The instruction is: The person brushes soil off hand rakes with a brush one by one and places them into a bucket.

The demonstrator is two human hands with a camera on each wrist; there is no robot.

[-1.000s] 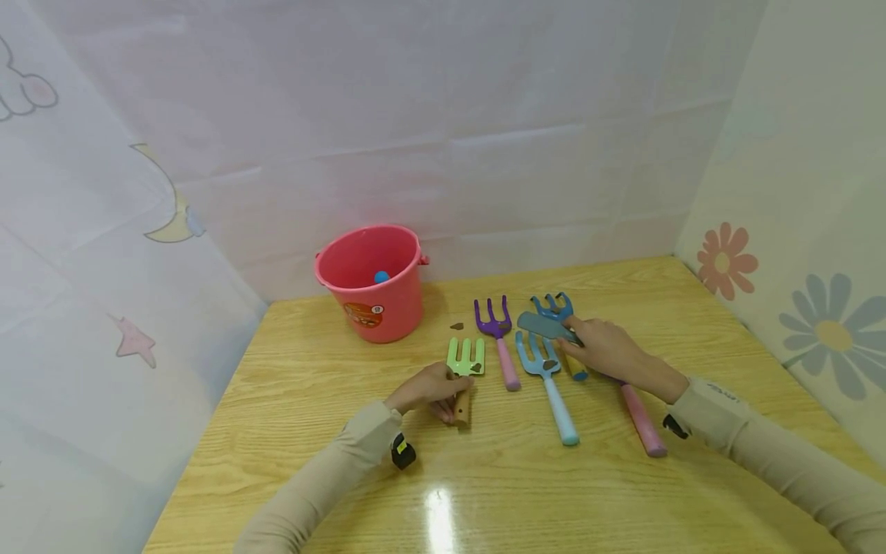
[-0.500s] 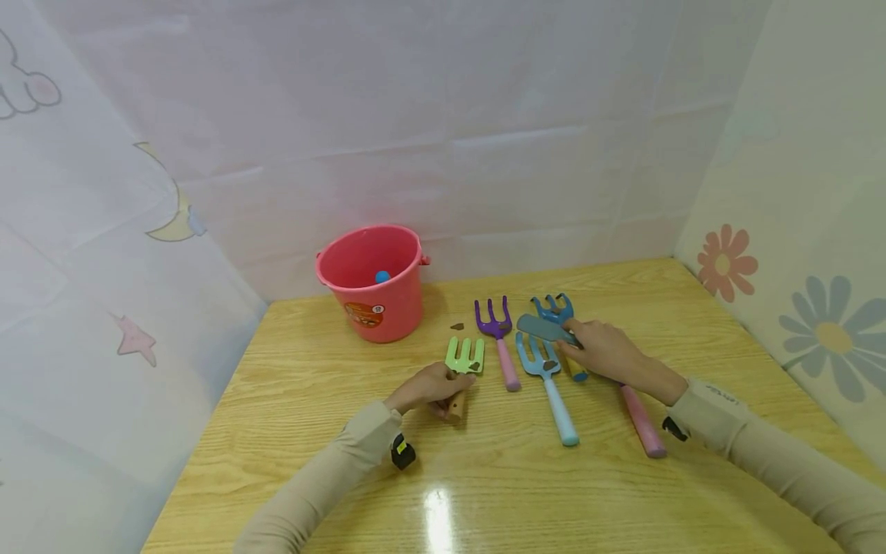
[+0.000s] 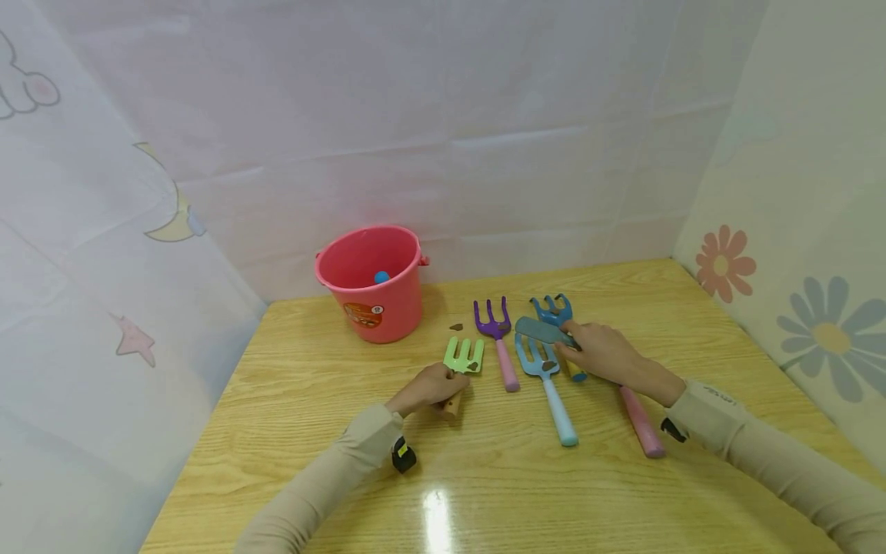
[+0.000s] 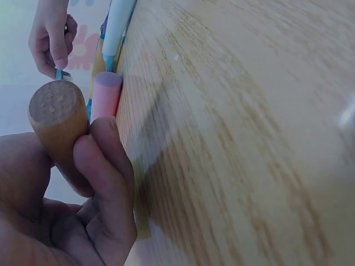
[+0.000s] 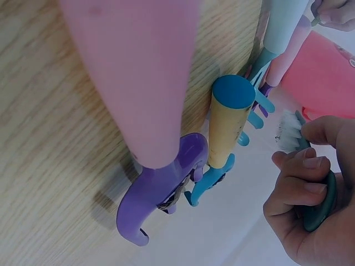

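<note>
In the head view my left hand [image 3: 431, 386] grips the wooden handle of a small light-green hand fork [image 3: 462, 357]; a brown clump sits on its head. The left wrist view shows the handle's butt end [image 4: 54, 105] sticking out past my curled fingers. My right hand [image 3: 605, 354] holds a brush by its dark green handle [image 5: 321, 205], its white bristles [image 5: 289, 133] showing in the right wrist view. The brush [image 3: 540, 331] overlaps the heads of a light-blue hand fork [image 3: 556, 404] and a blue rake with a yellow handle [image 3: 552, 311] in the head view.
A pink bucket [image 3: 394, 312] with a blue thing [image 3: 381, 277] inside stands at the back left. Between the hands lies a purple fork with a pink handle [image 3: 507, 365]. Another pink handle [image 3: 642, 425] with a purple head [image 5: 138, 205] lies below my right wrist. A brown clump [image 3: 456, 327] is near the bucket.
The butt end of the green fork's handle has swung slightly left and toward the back as my left hand turned it. My right hand and the brush have hardly moved.
</note>
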